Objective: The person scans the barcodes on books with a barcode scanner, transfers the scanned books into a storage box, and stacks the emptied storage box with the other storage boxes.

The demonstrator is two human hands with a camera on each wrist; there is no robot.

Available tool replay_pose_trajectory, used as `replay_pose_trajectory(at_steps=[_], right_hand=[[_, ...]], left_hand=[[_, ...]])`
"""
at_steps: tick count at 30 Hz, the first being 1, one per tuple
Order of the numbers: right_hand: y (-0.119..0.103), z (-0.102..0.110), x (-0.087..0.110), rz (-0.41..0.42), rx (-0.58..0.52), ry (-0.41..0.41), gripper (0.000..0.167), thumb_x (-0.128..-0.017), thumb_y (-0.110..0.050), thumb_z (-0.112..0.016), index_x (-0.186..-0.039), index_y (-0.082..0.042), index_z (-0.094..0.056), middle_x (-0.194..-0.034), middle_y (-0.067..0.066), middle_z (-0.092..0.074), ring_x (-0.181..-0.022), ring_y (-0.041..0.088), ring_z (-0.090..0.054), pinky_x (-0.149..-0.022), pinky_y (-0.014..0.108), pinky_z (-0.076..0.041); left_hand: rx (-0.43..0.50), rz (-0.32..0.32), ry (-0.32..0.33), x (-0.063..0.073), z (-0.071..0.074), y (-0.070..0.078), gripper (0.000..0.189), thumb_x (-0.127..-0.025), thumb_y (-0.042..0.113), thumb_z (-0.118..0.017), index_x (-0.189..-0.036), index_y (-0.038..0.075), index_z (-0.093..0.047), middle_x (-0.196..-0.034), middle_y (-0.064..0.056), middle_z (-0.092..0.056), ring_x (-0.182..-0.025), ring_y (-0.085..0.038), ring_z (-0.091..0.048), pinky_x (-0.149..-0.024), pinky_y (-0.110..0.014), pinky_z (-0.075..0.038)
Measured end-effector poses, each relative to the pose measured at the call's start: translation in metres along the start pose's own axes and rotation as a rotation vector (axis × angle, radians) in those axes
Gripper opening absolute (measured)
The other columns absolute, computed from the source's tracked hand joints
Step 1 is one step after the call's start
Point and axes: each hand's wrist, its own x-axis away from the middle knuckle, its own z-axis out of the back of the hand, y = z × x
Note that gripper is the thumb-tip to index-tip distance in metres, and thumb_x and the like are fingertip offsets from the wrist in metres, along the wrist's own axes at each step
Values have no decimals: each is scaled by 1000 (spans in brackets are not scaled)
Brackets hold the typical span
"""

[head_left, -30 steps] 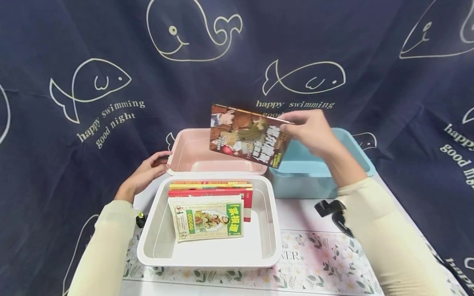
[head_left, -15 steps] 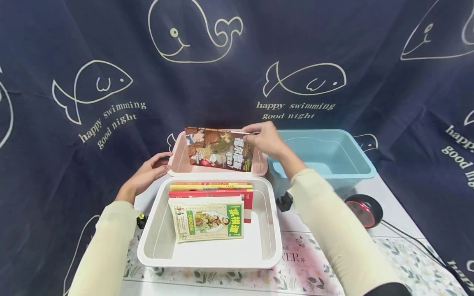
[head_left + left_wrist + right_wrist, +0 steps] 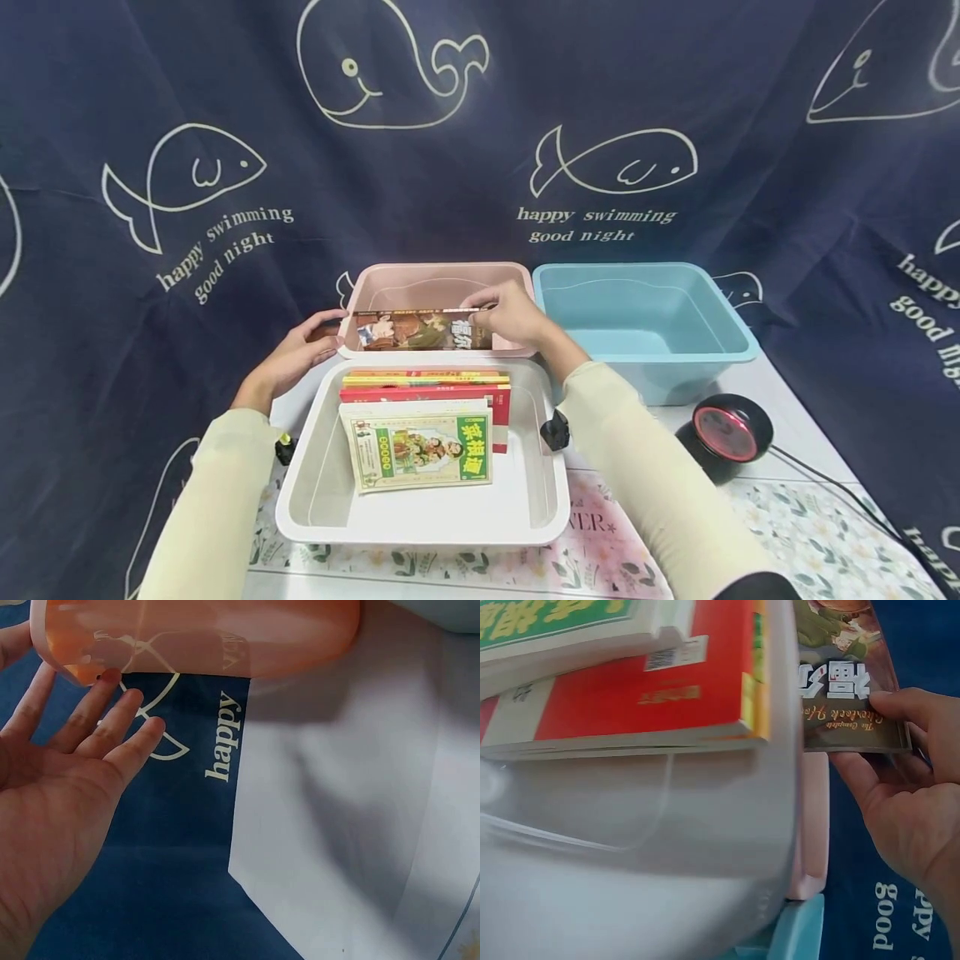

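Note:
My right hand (image 3: 513,315) pinches the top right corner of a brown illustrated book (image 3: 408,330), thumb on its cover in the right wrist view. That book stands upright inside the pink bin (image 3: 420,283), its lower part hidden by the front wall. My left hand (image 3: 300,350) is at the bin's left edge. In the left wrist view its fingers (image 3: 112,724) are spread and fairly straight, tips at the pink wall. In front, a white bin (image 3: 536,508) holds several upright books, including a cream-and-green book (image 3: 420,450) foremost and a red book (image 3: 501,417) behind it.
A blue bin (image 3: 645,333) stands right of the pink one, with no book visible in it. A round black device (image 3: 726,429) with a red-lit face and cable sits at the right. Behind everything hangs a dark blue whale-print curtain (image 3: 420,183).
My right hand has carried the brown book leftward from near the blue bin and lowered it into the pink bin. The left hand has stayed at the pink rim.

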Motion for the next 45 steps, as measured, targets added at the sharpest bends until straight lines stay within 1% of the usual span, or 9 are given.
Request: replay_pose_trajectory(at_steps=[4, 9, 16, 21, 23, 28, 33, 40, 45], right_hand=[[2, -8, 2, 0, 44, -51, 22, -91, 1, -66, -108, -3, -79, -104, 11, -79, -78, 9, -62, -70, 22, -48], [4, -18, 0, -24, 36, -98, 23, -91, 1, -66, -109, -3, -78, -106, 12, -79, -84, 13, -64, -72, 23, -50], [14, -28, -3, -52, 86, -130, 26, -91, -1, -66, -114, -4, -79, -116, 12, -78, -101, 17, -65, -92, 29, -53], [16, -28, -9, -115, 62, -157, 23, -90, -1, -68, -109, -6, -80, -111, 10, -79, -99, 19, -64, -91, 30, -50], [17, -27, -12, -146, 56, -176, 21, -90, -1, -70, -107, -7, -81, -107, 8, -79, -96, 17, -64, -88, 28, -49], [23, -25, -19, -198, 71, -231, 17, -91, -2, -72, -104, -8, -81, -105, 6, -80, -92, 14, -63, -85, 24, -49], [25, -22, -23, -240, 83, -270, 19, -91, -3, -73, -107, -8, -80, -105, 5, -79, -93, 14, -63, -87, 24, -49], [30, -21, -25, -324, -110, -322, 26, -89, 1, -72, -114, -3, -77, -107, 8, -79, -93, 16, -67, -85, 27, -54], [33, -21, -25, -360, -225, -344, 25, -89, 4, -72, -114, -1, -77, -107, 9, -79, -92, 18, -70, -83, 28, -57]], left_hand=[[-1, -4, -12, -1, 1, -1, 60, -105, 19, -60, -159, 17, -33, -157, -21, -42, -117, 4, -57, -114, -29, -48], [-11, -2, 8, -1, 2, -2, 59, -105, 20, -60, -158, 18, -35, -157, -22, -43, -120, 1, -56, -120, -44, -42], [-11, 0, -7, 0, 0, 0, 61, -105, 21, -60, -159, 17, -33, -156, -21, -43, -125, -5, -54, -123, -50, -37], [-22, -2, -3, 0, 2, 1, 61, -105, 21, -60, -159, 17, -33, -157, -20, -43, -123, -3, -54, -116, -32, -47], [-15, -2, -2, 0, 2, 0, 61, -105, 20, -60, -159, 17, -34, -157, -20, -43, -122, -2, -55, -117, -35, -46], [13, -2, -7, 0, 0, -1, 60, -105, 19, -60, -159, 17, -34, -157, -21, -43, -121, -2, -56, -124, -54, -34], [22, -5, -10, 0, -1, -1, 59, -105, 18, -59, -159, 16, -33, -158, -21, -42, -121, -1, -55, -124, -53, -34], [31, -6, -3, 1, -1, -1, 57, -105, 16, -58, -158, 16, -35, -155, -21, -44, -119, 1, -57, -122, -47, -39], [30, -9, -5, 1, 0, -2, 58, -105, 17, -59, -158, 18, -35, -154, -21, -44, -118, 1, -58, -113, -30, -49]])
